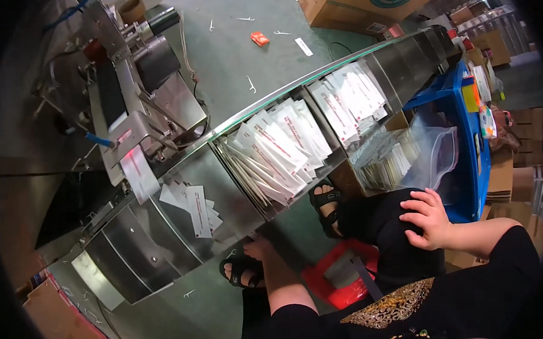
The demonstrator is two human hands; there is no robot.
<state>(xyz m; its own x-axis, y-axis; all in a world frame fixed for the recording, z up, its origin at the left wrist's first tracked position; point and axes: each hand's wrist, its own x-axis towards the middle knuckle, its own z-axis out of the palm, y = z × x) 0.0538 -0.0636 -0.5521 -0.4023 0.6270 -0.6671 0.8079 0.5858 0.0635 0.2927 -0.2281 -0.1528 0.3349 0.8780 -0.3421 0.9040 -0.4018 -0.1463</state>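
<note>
My right hand (427,219) lies on my black-trousered right knee, its fingers spread and nothing in it. By the near edge of the metal conveyor (227,211) is my left hand (257,249), held low; its fingers are partly hidden and blend into the edge. Slim white packets with red print (276,148) fill one section of the conveyor, many standing on edge at the left. Another pile of packets (349,98) lies further right. A few loose packets (198,213) rest at the left, beside a white strip (139,171) coming out of the machine (130,103).
A clear plastic bag (434,161) of packets stands beyond my right knee, against a blue crate (476,152). Part of a red stool (336,286) shows beneath me. Past the conveyor are a cardboard box (361,8), a small orange box (259,39) and scattered white picks (252,84).
</note>
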